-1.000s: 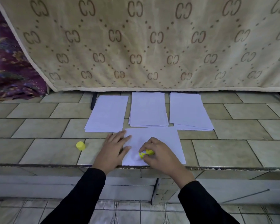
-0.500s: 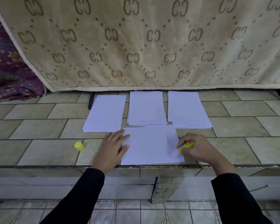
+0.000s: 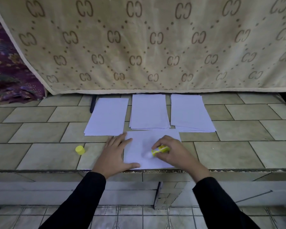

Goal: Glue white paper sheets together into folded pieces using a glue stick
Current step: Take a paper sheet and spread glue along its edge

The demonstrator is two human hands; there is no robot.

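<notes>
A white paper sheet (image 3: pixel 139 142) lies at the front edge of the tiled ledge. My left hand (image 3: pixel 115 155) rests flat on the sheet's left edge with fingers spread. My right hand (image 3: pixel 173 152) grips a yellow glue stick (image 3: pixel 159 149), whose white tip touches the middle of the sheet. Behind it lie three white paper stacks: a left stack (image 3: pixel 107 116), a middle stack (image 3: pixel 149 111) and a right stack (image 3: pixel 190 113). The yellow glue cap (image 3: pixel 80 149) stands on the tiles to the left of my left hand.
A beige patterned mattress (image 3: pixel 147 43) stands upright right behind the stacks. Purple patterned fabric (image 3: pixel 7 71) lies at the far left. The tiled ledge (image 3: pixel 40 138) drops off at its front edge (image 3: pixel 40 171) to a lower tiled floor.
My right hand moved the glue stick from the sheet's lower middle to its right edge, then back left to the middle. The left hand stayed on the sheet's left edge.
</notes>
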